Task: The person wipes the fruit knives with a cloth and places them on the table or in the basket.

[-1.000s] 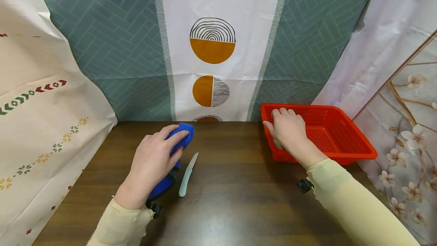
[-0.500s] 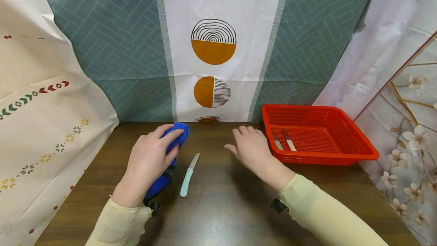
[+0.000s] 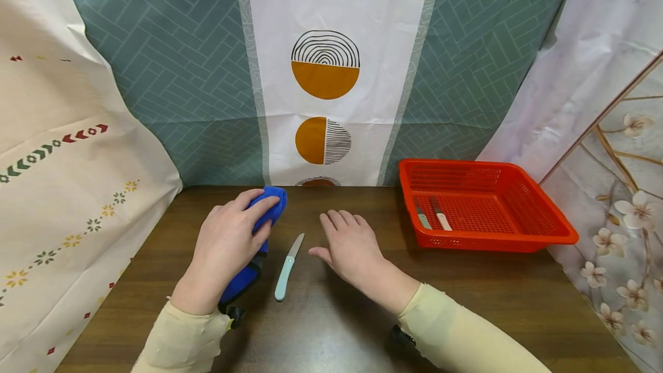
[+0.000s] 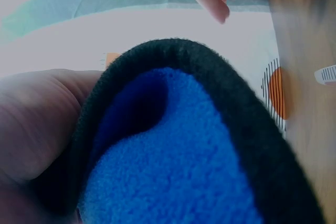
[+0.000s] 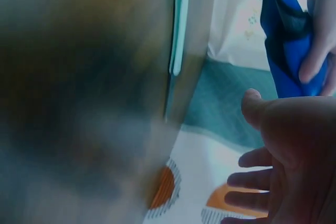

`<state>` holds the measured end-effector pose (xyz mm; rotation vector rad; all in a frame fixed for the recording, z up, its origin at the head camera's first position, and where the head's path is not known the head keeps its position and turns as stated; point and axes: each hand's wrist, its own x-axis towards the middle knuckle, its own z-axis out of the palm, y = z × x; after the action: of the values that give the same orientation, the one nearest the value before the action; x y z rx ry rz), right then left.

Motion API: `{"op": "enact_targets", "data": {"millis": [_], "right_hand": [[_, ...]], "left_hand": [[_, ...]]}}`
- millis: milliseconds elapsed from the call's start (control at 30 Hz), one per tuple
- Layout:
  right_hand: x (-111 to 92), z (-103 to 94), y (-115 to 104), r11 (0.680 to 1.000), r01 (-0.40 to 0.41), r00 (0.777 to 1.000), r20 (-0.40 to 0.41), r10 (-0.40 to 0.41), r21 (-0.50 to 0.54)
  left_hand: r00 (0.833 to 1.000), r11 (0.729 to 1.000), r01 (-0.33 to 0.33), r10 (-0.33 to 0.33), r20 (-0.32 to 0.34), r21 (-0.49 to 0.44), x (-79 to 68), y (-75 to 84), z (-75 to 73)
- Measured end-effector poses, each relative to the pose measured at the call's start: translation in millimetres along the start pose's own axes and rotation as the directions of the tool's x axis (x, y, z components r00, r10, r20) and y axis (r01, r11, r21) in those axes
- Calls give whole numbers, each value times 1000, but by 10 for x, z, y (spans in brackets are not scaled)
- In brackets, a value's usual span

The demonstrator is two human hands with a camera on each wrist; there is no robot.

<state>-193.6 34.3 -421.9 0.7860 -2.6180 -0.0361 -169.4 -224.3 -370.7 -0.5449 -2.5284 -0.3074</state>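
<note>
Cloth of blue fleecy fabric with dark edging [image 4: 178, 156] is gripped between the thumb and fingers of the left hand [image 3: 228, 240], over the left part of the brown wooden desk [image 3: 331, 335]. Just right of it lies a small mint-handled knife [image 3: 286, 270], tip pointing away from the person, and beyond that the right hand [image 3: 357, 249] stretches free, its fingers extended, well apart from the left. Farther right, a red rectangular plastic basket [image 3: 481, 240] contains a green-handled knife [image 3: 425, 221] beside a white-handled knife [image 3: 444, 222].
</note>
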Motion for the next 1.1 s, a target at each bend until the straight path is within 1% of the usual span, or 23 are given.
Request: {"op": "enact_targets", "data": {"millis": [133, 300, 433, 567, 633, 733, 867, 1033, 1100], "right_hand": [[-20, 36, -122, 1000, 16, 999, 44, -16, 1], [-24, 85, -250, 999, 55, 996, 67, -54, 0], [-37, 102, -397, 995, 99, 991, 94, -98, -11], [-61, 135, -553, 987, 157, 980, 130, -153, -22], [-78, 157, -622, 981, 192, 972, 144, -187, -20], [-107, 181, -696, 968, 251, 958, 144, -247, -8], [-146, 202, -739, 942, 335, 931, 152, -333, 11], [-181, 249, -748, 914, 403, 895, 197, -401, 31], [-200, 272, -745, 908, 417, 887, 204, -415, 34]], "left_hand": [[1000, 1000, 7, -7, 6, -2, 0, 5, -11], [1000, 1000, 12, -12, 12, 0, -2, 3, -11], [1000, 1000, 7, -7, 7, 2, -7, 2, -4], [1000, 1000, 3, -3, 1, 3, -15, -4, 1], [1000, 1000, 3, -3, 1, 4, -17, -6, 0], [1000, 1000, 5, -5, 5, 4, -13, -8, -9], [1000, 1000, 10, -10, 9, 3, -6, -4, -18], [1000, 1000, 8, -8, 4, 3, -2, -1, -12], [1000, 1000, 4, -4, 1, 5, -1, -1, -11]]}}
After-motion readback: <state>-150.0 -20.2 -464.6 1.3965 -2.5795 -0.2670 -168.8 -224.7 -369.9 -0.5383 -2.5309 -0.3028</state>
